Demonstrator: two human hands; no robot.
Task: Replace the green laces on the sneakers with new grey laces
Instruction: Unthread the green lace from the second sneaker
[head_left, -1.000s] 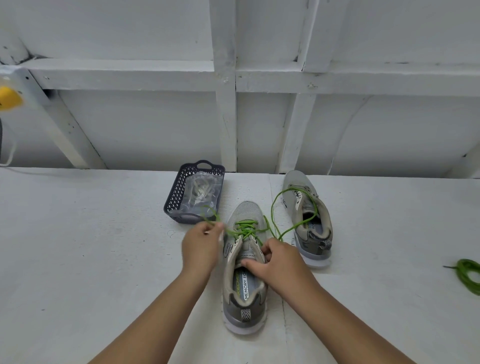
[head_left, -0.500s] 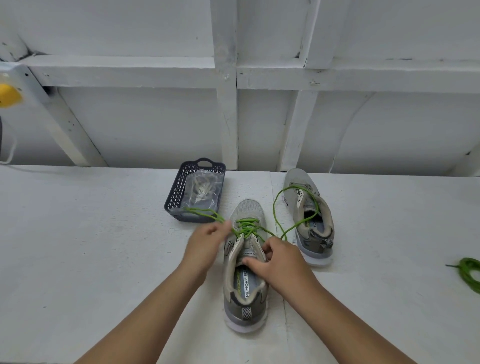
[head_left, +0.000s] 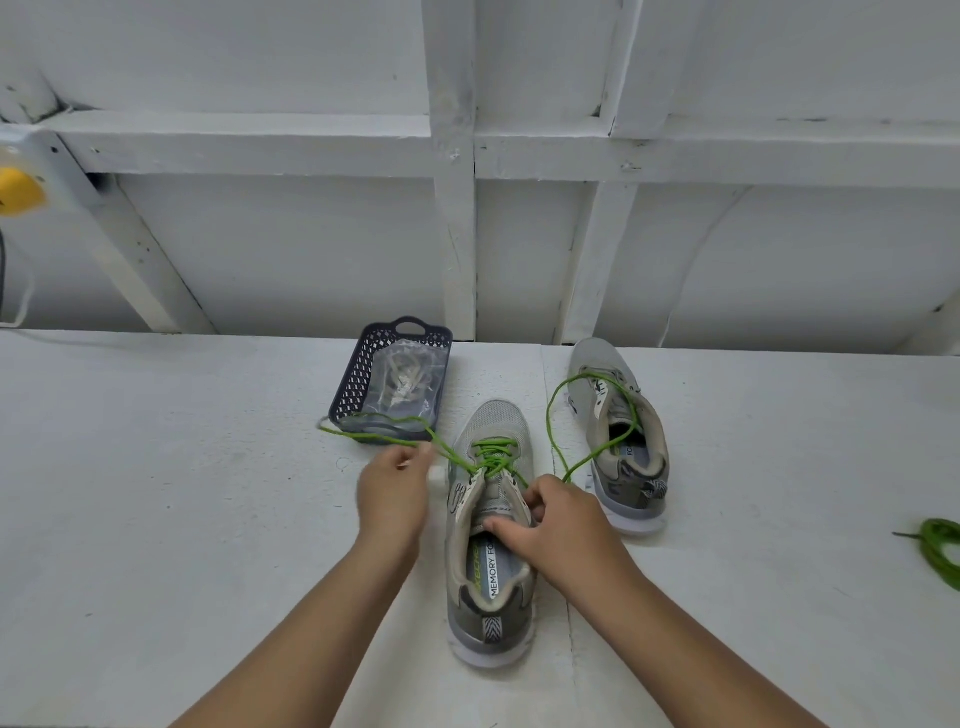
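From the head view, your left hand (head_left: 397, 483) pinches the green lace (head_left: 491, 457) beside the near sneaker (head_left: 491, 525), its toe pointing away on the table (head_left: 156, 519); your right hand (head_left: 558, 525) grips the sneaker's tongue. The grey laces (head_left: 402, 382) lie bagged in the basket (head_left: 353, 384).

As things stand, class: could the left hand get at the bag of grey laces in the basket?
Probably yes. The basket sits just beyond the left hand, open-topped, with nothing between. But that hand pinches the green lace, whose loop crosses the basket's near end, so it must let go first.
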